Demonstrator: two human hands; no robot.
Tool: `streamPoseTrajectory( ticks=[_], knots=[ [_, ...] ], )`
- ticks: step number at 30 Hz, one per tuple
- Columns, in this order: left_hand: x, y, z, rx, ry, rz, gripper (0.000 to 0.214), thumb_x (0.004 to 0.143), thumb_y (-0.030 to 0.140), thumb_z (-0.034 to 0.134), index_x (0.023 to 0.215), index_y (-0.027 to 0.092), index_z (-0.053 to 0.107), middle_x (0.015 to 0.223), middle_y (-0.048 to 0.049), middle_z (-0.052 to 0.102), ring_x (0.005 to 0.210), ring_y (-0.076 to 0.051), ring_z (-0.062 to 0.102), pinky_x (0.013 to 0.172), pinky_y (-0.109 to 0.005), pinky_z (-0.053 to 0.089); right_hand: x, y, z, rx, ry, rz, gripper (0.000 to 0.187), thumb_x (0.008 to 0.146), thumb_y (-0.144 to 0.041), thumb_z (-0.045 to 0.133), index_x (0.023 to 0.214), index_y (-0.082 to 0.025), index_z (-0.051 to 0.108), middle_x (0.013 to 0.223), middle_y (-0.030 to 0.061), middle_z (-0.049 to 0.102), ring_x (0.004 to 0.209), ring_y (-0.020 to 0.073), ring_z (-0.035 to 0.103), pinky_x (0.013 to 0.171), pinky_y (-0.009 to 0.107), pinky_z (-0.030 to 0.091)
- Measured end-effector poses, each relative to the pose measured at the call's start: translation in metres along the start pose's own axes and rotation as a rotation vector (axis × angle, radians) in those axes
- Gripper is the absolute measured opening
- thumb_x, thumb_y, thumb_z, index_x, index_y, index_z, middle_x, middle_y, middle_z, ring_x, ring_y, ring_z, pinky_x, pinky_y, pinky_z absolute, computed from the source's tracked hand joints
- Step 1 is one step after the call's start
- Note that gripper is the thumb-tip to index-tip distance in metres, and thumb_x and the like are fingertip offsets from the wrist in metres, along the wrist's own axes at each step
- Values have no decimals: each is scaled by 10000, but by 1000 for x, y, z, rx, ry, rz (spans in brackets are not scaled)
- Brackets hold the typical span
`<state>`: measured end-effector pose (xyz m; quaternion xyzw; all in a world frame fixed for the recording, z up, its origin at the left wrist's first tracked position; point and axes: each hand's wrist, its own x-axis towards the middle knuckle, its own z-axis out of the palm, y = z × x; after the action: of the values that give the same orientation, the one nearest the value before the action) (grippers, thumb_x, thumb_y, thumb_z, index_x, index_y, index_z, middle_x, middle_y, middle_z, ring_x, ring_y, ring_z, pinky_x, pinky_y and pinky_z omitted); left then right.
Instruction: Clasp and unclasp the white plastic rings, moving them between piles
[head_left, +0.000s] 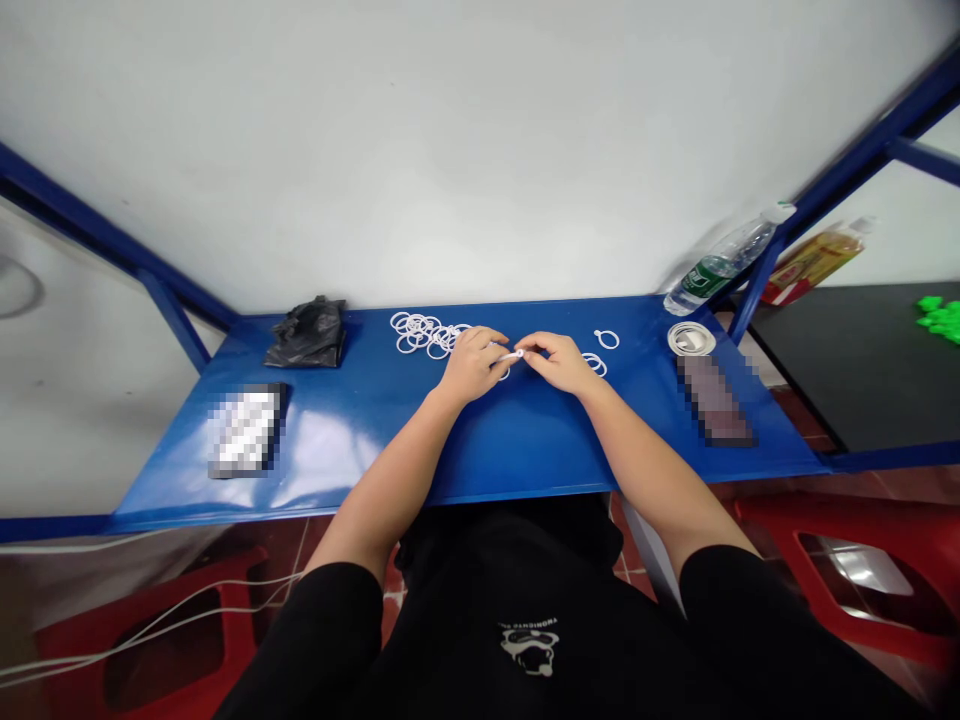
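Note:
Both hands meet over the middle of the blue table. My left hand and my right hand have their fingers curled and pinch a small white ring piece between them. A heap of several white plastic rings lies just beyond and left of my left hand. A few more rings lie beside my right hand, and a single ring with a tab sits farther right.
A crumpled black bag lies at the back left. A blurred flat item sits front left, another at the right, with a coiled white cable and a plastic bottle behind it. Red stools stand below.

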<state>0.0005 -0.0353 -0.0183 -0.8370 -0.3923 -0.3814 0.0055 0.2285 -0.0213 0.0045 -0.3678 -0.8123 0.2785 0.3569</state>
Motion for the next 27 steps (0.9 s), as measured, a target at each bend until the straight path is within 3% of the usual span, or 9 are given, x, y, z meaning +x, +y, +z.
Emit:
streamPoseTrajectory(
  ticks=[3,6,9,14,18,22,27],
  knots=[
    [-2,-11,-4,59,31,-141,262,1028,422,639,893,242,772,1162,-97,752,1124,-271,661,1022,-493,482,2,7,-15,-173,78,50,427,930,-317,633,1344,-235,697,1239,95,761,1069,270,706,1015,459,535],
    [-5,-17,-4,135,54,-286,181,977,396,702,945,240,789,1231,-114,730,1194,-307,631,1062,-512,460,2,19,-37,-448,168,224,416,946,-361,623,1321,-207,717,1299,144,736,1173,351,667,1087,561,484],
    [-7,-17,-1,178,14,-378,162,937,384,740,1012,250,795,1290,-117,708,1261,-339,593,1111,-534,425,0,30,-56,-611,232,462,440,961,-407,599,1327,-191,714,1336,170,716,1227,391,639,1076,582,481],
    [-6,-11,-3,181,-37,-448,257,949,409,709,1155,265,765,1361,-116,674,1329,-344,553,1158,-534,385,-5,41,-67,-645,184,636,401,979,-400,561,1313,-230,705,1296,126,746,1225,356,655,1040,530,498],
    [-7,-14,-2,166,-23,-453,268,950,425,703,1161,268,755,1356,-116,677,1322,-348,552,1153,-540,381,-4,50,-56,-554,125,586,369,961,-357,598,1288,-238,722,1199,86,789,1123,299,711,988,450,540],
    [-12,-25,7,110,109,-386,200,927,377,715,1085,260,758,1279,-132,701,1254,-373,577,1116,-597,389,-1,62,-38,-454,88,386,325,935,-243,609,1212,-218,776,1117,99,809,1059,285,734,970,447,570],
    [-16,-36,14,58,221,-404,181,979,286,592,1049,262,756,1228,-138,704,1199,-371,586,1079,-630,384,1,70,-18,-419,70,185,336,913,-121,576,1121,-236,813,1066,78,811,1042,267,728,997,464,575]
  ],
)
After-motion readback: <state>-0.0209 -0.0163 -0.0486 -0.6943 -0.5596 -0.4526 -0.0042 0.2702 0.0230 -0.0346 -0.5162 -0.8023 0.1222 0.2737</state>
